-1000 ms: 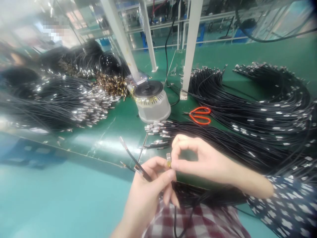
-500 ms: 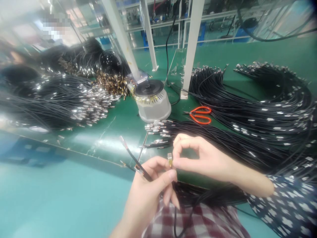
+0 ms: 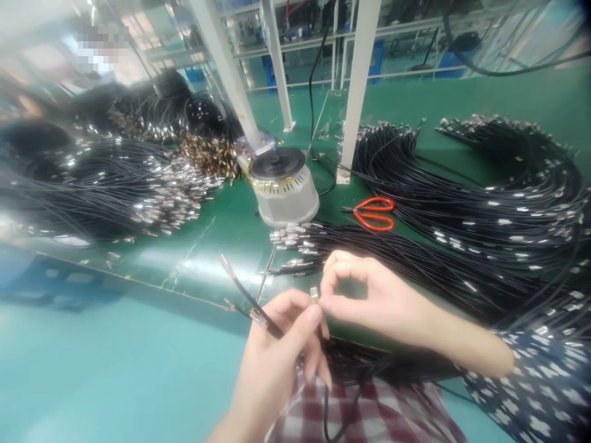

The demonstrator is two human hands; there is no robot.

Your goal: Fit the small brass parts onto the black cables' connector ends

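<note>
My left hand point(image 3: 279, 351) is closed around a black cable point(image 3: 247, 294), whose stripped end sticks out up and to the left. A small silvery ring or sleeve point(image 3: 258, 317) sits on or beside that cable near my knuckles. Between my left thumb and forefinger stands a small metal connector point(image 3: 314, 293), upright. My right hand point(image 3: 369, 292) is closed in a pinch, its fingertips against the connector's right side. Whether anything else is between the right fingertips is hidden. Black cable hangs below my left hand over a checked cloth point(image 3: 388, 409).
Black cable bundles with metal tips point(image 3: 480, 215) cover the right of the green bench point(image 3: 231, 246); more bundles point(image 3: 111, 184) lie at left. A grey-white round device point(image 3: 289, 200) with a black top stands mid-bench, near orange-handled scissors point(image 3: 373, 215) and white posts point(image 3: 360, 92).
My left thumb has shifted slightly left and up over the base of the connector, covering more of it. The connector and my right fingertips have moved a little to the left.
</note>
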